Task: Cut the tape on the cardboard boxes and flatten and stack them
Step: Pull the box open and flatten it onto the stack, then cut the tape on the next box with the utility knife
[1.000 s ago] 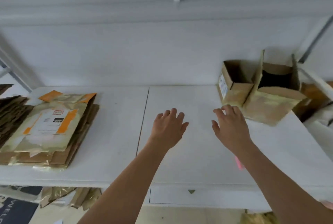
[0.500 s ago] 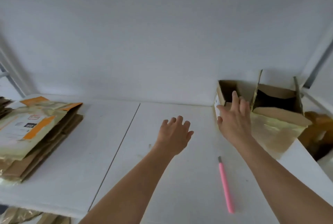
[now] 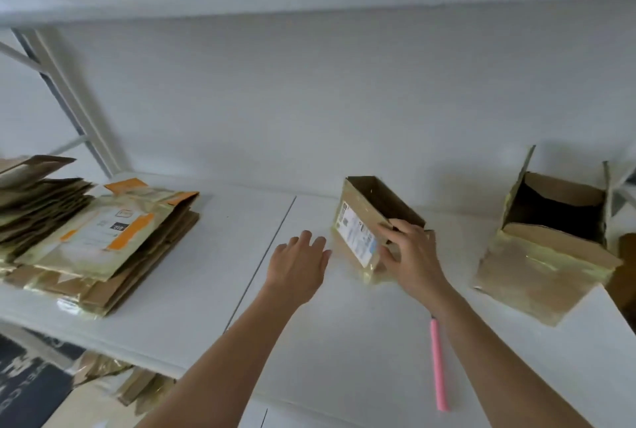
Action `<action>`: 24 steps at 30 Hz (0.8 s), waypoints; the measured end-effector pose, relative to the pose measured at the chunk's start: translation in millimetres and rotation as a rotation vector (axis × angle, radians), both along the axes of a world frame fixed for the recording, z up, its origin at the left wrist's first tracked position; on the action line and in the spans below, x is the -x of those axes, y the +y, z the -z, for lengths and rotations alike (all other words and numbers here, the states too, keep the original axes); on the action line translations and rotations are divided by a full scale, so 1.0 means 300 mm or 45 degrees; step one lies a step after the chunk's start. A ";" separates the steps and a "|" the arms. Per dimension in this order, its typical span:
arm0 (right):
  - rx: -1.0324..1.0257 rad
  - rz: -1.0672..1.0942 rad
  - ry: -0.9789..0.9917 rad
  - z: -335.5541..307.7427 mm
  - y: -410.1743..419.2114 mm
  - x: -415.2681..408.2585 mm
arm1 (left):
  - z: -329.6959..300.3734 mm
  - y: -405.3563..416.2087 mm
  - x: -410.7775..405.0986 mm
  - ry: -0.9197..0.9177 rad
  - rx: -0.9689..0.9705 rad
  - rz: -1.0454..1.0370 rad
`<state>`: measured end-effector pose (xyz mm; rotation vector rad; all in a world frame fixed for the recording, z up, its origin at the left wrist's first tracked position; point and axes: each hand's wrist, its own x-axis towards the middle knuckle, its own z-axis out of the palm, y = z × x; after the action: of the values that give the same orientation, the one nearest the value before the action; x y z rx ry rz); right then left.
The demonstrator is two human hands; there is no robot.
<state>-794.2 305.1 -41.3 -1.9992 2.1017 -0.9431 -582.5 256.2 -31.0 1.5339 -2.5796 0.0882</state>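
Observation:
A small open cardboard box [image 3: 361, 221] with a white label on its side stands mid-table. My right hand [image 3: 411, 259] grips its near corner, fingers over the rim and thumb on the labelled side. Just left of the box hovers my left hand [image 3: 299, 264], fingers relaxed and holding nothing. A larger open box [image 3: 543, 262] with raised flaps and shiny tape stands at the right. A pink cutter [image 3: 438, 365] lies on the table under my right forearm. On the left lies a stack of flattened boxes [image 3: 99, 245].
The white table [image 3: 206, 290] backs onto a white wall. More folded cardboard [image 3: 31, 193] sits at the far left. Cardboard scraps [image 3: 137, 383] lie on the floor below the table's front edge. A brown object [image 3: 624, 273] shows at the right edge.
My right hand has taken hold of the small box and pulled it left, away from the larger box, toward the table's middle. My left hand stayed near the middle.

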 end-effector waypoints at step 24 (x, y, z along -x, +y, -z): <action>-0.905 0.524 -1.560 0.163 0.304 -0.217 | -0.071 0.153 -0.095 1.401 -1.071 -0.493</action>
<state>-729.3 396.4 -90.3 -0.3940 1.6573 -0.8909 -554.0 302.3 -9.7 1.5452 -1.4217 -1.4794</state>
